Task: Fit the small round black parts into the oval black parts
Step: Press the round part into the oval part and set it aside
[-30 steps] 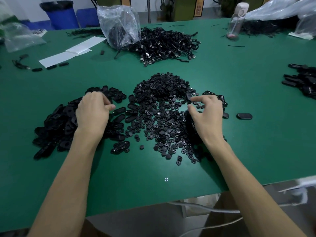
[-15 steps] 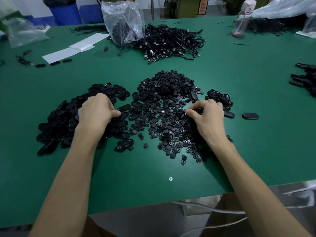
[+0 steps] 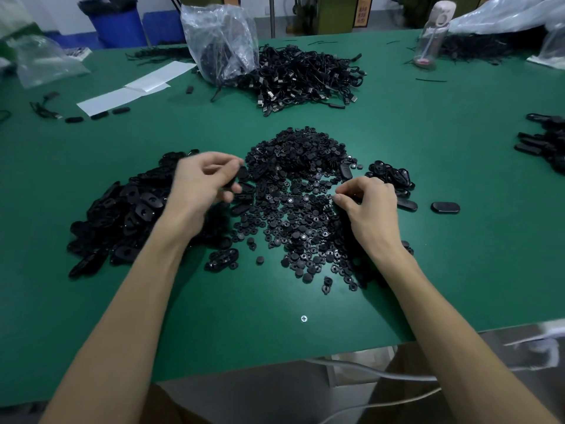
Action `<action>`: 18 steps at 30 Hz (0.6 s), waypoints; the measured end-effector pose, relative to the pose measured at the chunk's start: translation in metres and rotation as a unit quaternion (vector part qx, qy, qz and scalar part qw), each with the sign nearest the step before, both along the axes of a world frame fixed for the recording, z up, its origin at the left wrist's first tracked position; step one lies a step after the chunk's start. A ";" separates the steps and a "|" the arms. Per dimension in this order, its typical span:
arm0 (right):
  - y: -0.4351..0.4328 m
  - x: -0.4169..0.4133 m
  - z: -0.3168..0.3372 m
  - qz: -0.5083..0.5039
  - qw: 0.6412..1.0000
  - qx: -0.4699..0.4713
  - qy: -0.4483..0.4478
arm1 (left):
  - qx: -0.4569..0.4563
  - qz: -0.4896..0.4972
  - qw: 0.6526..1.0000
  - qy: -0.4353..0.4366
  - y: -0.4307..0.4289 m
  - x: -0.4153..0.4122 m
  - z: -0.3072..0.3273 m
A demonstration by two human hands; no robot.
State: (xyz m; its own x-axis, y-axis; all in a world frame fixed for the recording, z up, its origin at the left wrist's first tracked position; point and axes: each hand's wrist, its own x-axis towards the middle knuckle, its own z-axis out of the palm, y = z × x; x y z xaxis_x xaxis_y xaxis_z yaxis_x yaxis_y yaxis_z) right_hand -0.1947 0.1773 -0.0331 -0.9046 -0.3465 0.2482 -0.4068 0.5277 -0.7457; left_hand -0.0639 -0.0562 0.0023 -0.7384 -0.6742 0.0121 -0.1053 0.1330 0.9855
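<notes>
I am looking down at the green surface [image 3: 458,270] with both forearms reaching forward over it. My left hand [image 3: 201,185] is hovering just above the inner edge of the heap of oval parts [image 3: 122,209]. Its fingers are curling round a dark oval part [image 3: 234,180] held between thumb and fingertips, though the hand is blurring and I cannot make out the finer details of the grip. My right hand [image 3: 367,206] is resting low on the right side of the heap of small round parts [image 3: 299,185], fingers bent. The thumb and forefinger are meeting at the tips right on the parts, and I cannot tell whether a round part is sitting between them. The round heap is lying in the middle, between my two hands, and touching the oval heap along its left side. A small cluster of black pieces [image 3: 394,175] is sitting just beyond my right hand, and a single oval piece [image 3: 445,207] is lying alone to the right of it. A screw head [image 3: 303,318] is showing in the surface nearer to me. Farther back, a tangle of black cables [image 3: 305,78] is lying beside a clear plastic bag [image 3: 220,41]. White paper sheets [image 3: 134,90] are lying to the left of them and a clear bottle [image 3: 434,35] is standing to the right.
</notes>
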 end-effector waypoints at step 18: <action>0.001 0.001 0.002 -0.005 0.999 -0.045 -0.015 | -0.255 0.192 0.947 -0.027 -0.024 0.004 -0.019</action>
State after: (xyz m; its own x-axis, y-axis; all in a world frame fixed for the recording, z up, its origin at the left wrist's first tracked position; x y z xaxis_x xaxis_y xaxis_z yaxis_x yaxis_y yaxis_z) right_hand -0.1938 0.1786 -0.0310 -0.9151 -0.3156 0.2511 -0.3791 0.4609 -0.8024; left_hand -0.0600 -0.0802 -0.0170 -0.4481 -0.8105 0.3773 -0.2917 0.5315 0.7953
